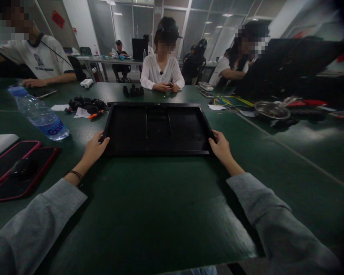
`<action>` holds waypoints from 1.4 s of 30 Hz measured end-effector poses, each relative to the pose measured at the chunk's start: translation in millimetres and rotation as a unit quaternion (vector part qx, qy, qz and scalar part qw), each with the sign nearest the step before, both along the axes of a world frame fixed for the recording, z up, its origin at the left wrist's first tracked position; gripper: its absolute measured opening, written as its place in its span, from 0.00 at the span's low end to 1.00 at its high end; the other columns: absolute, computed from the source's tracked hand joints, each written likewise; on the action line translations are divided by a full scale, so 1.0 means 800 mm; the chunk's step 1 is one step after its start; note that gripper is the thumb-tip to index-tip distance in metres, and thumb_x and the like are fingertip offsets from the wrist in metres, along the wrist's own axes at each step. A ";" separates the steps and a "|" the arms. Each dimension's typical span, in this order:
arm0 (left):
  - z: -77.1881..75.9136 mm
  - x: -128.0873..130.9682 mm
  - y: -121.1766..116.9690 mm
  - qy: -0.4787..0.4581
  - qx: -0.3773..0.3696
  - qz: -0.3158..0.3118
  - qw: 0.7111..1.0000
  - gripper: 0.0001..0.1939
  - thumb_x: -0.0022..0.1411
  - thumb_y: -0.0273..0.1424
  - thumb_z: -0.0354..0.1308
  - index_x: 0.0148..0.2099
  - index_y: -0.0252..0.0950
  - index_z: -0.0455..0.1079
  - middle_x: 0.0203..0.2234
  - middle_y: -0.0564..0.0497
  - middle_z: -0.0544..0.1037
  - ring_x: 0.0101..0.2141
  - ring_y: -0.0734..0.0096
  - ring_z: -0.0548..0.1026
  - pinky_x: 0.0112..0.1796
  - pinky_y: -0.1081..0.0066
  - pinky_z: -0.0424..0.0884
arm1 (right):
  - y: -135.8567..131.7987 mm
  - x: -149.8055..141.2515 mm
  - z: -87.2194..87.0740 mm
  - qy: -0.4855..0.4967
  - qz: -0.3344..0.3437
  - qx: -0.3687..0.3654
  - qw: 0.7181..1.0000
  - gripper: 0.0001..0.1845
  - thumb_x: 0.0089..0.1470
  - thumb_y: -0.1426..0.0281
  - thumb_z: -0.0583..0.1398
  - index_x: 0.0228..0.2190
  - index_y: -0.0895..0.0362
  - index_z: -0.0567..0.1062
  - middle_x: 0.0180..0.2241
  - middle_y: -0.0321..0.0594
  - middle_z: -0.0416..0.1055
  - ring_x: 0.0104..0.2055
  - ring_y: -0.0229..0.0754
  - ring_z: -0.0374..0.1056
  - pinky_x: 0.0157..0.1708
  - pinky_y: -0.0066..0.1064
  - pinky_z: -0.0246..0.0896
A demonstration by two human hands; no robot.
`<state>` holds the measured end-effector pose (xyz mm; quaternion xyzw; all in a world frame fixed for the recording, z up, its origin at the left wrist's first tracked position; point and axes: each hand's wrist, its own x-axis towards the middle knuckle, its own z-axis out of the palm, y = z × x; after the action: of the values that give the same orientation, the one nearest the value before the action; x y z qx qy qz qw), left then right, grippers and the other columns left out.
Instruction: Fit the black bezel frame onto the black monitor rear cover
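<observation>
A black rectangular frame (126, 128), with a raised rim and a ribbed middle section, lies in front of me on the green table (160, 202). It looks like an empty monitor casing. My left hand (96, 147) grips its left edge, thumb on top and fingers round the outer side. On the opposite edge my right hand (220, 146) has the same kind of hold. The fingers' undersides are hidden by the frame.
A water bottle (43, 116) stands at the left, near two phones (25, 173) with a black object on one. Black parts (87, 105) lie beyond. At the right are a metal bowl (272, 110) and wires (232, 101). A person in white (162, 72) sits opposite.
</observation>
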<state>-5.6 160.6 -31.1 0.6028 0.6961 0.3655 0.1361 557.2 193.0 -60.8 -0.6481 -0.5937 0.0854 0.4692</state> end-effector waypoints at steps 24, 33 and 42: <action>0.002 0.001 -0.002 0.010 -0.010 0.006 1.000 0.30 0.68 0.41 0.55 0.67 0.34 0.65 0.55 0.37 0.78 0.56 0.49 0.76 0.57 0.52 0.70 | -0.003 -0.004 0.004 0.005 0.001 -0.005 1.000 0.29 0.52 0.64 0.61 0.56 0.57 0.72 0.47 0.52 0.78 0.50 0.55 0.75 0.57 0.54 0.67; 0.006 0.003 -0.003 -0.003 -0.018 0.006 1.000 0.30 0.67 0.41 0.55 0.68 0.35 0.65 0.55 0.37 0.78 0.57 0.49 0.75 0.57 0.52 0.70 | -0.005 -0.006 0.006 0.005 -0.001 -0.004 1.000 0.28 0.52 0.65 0.61 0.56 0.57 0.73 0.45 0.50 0.78 0.49 0.55 0.76 0.56 0.53 0.69; -0.004 -0.004 0.003 -0.002 -0.008 0.000 1.000 0.30 0.67 0.41 0.56 0.67 0.34 0.65 0.56 0.35 0.77 0.57 0.51 0.75 0.56 0.53 0.71 | 0.001 0.002 -0.002 0.000 0.003 -0.004 1.000 0.29 0.53 0.66 0.60 0.57 0.57 0.72 0.46 0.50 0.77 0.50 0.54 0.75 0.56 0.54 0.68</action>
<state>-8.7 162.9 -34.6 0.6012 0.6985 0.3610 0.1425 558.5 194.2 -62.5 -0.6479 -0.5955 0.0892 0.4665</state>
